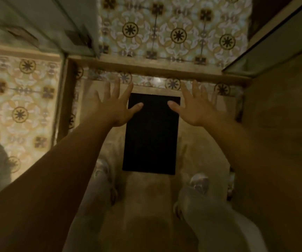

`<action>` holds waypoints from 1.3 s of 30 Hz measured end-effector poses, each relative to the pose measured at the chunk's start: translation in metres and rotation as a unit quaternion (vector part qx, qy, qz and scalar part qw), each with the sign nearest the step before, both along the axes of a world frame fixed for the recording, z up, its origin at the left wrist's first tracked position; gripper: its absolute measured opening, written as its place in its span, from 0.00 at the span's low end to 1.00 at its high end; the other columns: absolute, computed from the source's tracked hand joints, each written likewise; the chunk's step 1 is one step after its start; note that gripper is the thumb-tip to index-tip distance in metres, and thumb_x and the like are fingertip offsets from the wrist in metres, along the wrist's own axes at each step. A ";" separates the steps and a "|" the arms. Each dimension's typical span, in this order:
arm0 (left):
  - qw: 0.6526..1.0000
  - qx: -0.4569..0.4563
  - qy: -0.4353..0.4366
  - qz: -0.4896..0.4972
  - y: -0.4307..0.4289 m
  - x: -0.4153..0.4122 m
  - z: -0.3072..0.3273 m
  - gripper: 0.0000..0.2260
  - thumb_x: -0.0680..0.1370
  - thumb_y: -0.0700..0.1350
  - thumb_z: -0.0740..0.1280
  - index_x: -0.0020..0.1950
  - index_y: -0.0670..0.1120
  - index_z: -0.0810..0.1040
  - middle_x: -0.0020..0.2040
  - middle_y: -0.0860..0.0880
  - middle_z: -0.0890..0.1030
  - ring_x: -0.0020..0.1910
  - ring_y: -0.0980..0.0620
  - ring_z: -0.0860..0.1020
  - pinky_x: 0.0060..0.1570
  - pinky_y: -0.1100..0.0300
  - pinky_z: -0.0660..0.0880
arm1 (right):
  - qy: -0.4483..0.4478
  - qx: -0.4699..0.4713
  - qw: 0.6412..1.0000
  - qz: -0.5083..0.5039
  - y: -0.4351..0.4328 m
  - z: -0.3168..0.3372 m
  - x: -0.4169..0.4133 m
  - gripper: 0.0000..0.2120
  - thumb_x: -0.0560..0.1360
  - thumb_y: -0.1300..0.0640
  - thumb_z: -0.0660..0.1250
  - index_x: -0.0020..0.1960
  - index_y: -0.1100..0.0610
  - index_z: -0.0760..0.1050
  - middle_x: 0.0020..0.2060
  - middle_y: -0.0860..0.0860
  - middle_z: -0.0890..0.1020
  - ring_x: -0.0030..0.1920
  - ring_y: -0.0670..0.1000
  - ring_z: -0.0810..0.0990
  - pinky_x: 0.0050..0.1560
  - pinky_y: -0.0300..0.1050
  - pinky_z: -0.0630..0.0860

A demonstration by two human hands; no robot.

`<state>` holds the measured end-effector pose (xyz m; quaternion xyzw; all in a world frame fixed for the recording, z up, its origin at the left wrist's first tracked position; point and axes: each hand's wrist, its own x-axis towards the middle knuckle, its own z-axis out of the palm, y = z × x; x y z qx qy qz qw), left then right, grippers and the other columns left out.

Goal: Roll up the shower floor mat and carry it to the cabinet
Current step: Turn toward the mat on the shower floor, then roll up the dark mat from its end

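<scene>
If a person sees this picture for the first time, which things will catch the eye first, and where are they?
First comes the black mat, lying flat and unrolled on the plain floor in the middle. Above its far end, the left hand and the right hand are spread open, one at each side, holding nothing. Beyond a low curb, the patterned floor tiles fill the top and left of the view.
</scene>
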<state>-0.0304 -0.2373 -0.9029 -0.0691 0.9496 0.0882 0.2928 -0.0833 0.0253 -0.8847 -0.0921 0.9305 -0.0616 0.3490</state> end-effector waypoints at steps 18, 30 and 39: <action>0.986 -0.002 0.119 -0.120 -0.031 -0.078 -0.357 0.26 0.81 0.52 0.57 0.77 0.44 0.56 0.74 0.43 0.65 0.73 0.45 0.63 0.72 0.40 0.51 | 0.109 -0.006 0.992 0.060 0.001 -0.367 -0.063 0.33 0.80 0.49 0.60 0.78 0.59 0.51 0.75 0.59 0.62 0.74 0.60 0.61 0.71 0.63 0.59; 0.962 -0.003 0.207 -0.178 -0.036 -0.132 -0.323 0.06 0.69 0.36 0.68 0.44 0.44 0.81 0.43 0.43 0.79 0.44 0.41 0.77 0.37 0.52 0.74 | 0.227 -0.005 0.972 0.055 0.004 -0.336 -0.106 0.12 0.70 0.63 0.69 0.53 0.57 0.82 0.49 0.59 0.79 0.49 0.60 0.78 0.40 0.46 0.72; 0.963 0.008 0.189 -0.190 -0.038 -0.161 -0.329 0.05 0.73 0.41 0.68 0.46 0.45 0.83 0.47 0.45 0.78 0.47 0.43 0.77 0.39 0.55 0.72 | 0.244 0.012 0.959 0.140 0.008 -0.333 -0.125 0.10 0.72 0.60 0.66 0.51 0.54 0.82 0.51 0.54 0.80 0.52 0.57 0.78 0.43 0.47 0.73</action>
